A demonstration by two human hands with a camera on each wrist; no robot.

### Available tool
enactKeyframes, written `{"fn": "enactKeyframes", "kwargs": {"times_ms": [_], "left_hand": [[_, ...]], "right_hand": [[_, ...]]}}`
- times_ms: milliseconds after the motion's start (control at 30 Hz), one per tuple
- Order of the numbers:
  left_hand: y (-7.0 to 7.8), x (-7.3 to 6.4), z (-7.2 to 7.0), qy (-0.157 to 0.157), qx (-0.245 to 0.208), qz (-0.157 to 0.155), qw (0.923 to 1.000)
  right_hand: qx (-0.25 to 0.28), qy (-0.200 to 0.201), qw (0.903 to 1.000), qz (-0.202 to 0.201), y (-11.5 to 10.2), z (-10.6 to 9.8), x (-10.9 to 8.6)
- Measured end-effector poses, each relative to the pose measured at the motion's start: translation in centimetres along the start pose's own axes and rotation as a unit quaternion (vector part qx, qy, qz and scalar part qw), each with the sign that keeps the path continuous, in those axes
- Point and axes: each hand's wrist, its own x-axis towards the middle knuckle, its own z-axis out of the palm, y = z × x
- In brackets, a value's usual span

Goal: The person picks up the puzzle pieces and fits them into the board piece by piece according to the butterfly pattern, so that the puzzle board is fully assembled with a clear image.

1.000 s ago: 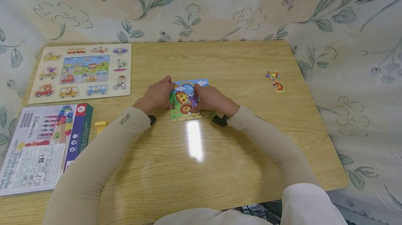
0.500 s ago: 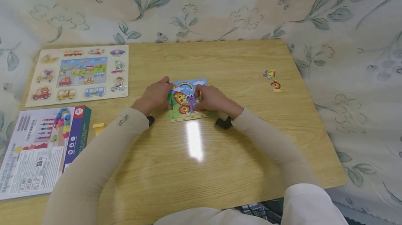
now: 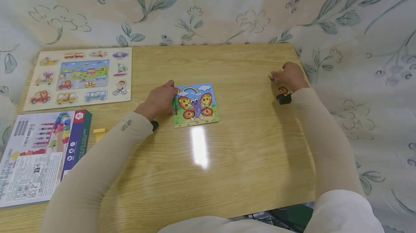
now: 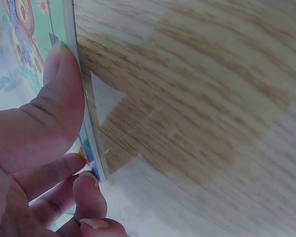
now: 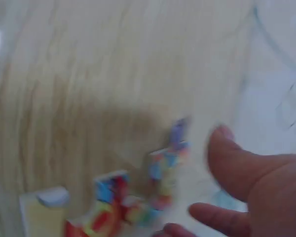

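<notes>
A small butterfly puzzle board (image 3: 196, 106) lies mid-table, its picture of a purple butterfly, rainbow and clouds in full view. My left hand (image 3: 159, 100) holds it by its left side; in the left wrist view the thumb (image 4: 61, 74) lies on the board's edge and the curled fingers are at its corner. Over at the far right, my right hand (image 3: 290, 76) hovers at the loose puzzle pieces (image 3: 282, 89), partly covering them. The right wrist view is blurred, with thumb and fingers spread apart beside the colourful pieces (image 5: 106, 212) and nothing between them.
A wooden vehicle puzzle (image 3: 81, 97) lies at the back left. Nearer stands a bead-toy box (image 3: 35, 168), with a small yellow piece (image 3: 100, 132) beside it. A patterned cloth (image 3: 208, 9) hangs behind the table and along its sides.
My right hand has left the butterfly board and moved right to the loose pieces. The butterfly's right wings, hidden before, now show. My left hand stays at the board.
</notes>
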Motion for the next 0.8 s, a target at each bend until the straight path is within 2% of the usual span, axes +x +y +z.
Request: {"fn": "enactKeyframes", "kwargs": {"times_ms": [100, 233, 400, 467, 600, 667, 733, 800], "left_hand": [[0.1, 0.0, 0.1, 0.002, 0.000, 0.000, 1.0000], [0.1, -0.1, 0.2, 0.007, -0.004, 0.000, 1.0000], [-0.1, -0.1, 0.2, 0.011, -0.004, 0.005, 0.9999], [0.0, -0.1, 0.3, 0.009, -0.005, 0.007, 0.9999], [0.0, 0.1, 0.4, 0.008, -0.009, 0.007, 0.9999], [-0.1, 0.1, 0.4, 0.011, -0.010, 0.004, 0.9999], [-0.1, 0.1, 0.4, 0.015, -0.010, 0.003, 0.9998], [0.0, 0.1, 0.4, 0.016, -0.007, 0.000, 0.9999]], "right_hand": [[0.003, 0.006, 0.9998, 0.019, 1.2, 0.7, 0.9], [-0.002, 0.027, 0.9991, 0.033, 1.1, 1.2, 1.3], [0.045, 0.007, 0.9976, 0.052, 1.3, 1.2, 1.2], [0.054, 0.015, 0.9972, 0.049, 1.2, 1.2, 1.0], [0.073, 0.039, 0.9966, -0.002, -1.1, 1.3, 0.3], [0.104, 0.030, 0.9935, -0.036, -3.1, 1.2, -0.2], [0.152, 0.009, 0.9854, -0.075, -5.3, 1.6, -0.9], [0.205, -0.019, 0.9730, -0.105, -7.7, 2.3, -1.7]]}}
